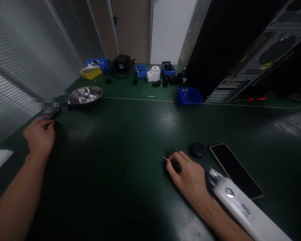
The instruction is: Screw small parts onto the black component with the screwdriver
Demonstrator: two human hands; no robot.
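On the right, my right hand (188, 170) is closed around a small screwdriver (176, 165). Its thin metal shaft points left, low over the green table (110, 150). My left hand (41, 135) is far to the left, its fingers pinched together by the near edge of a dark flat box (48, 114). What those fingers grip, if anything, is hidden. Just beyond the box is a round metal bowl (96, 94) with small white pieces in it. A black rounded object like a mouse (197, 150) lies beyond my right hand, with a phone (237, 170) beside it.
A long white device (251, 209) lies alongside my right forearm. A blue bin (190, 97) stands near the computer case (225, 90). Farther back are a yellow bin (90, 73), a white housing (153, 74) and a black power box (122, 63). Blinds line the left.
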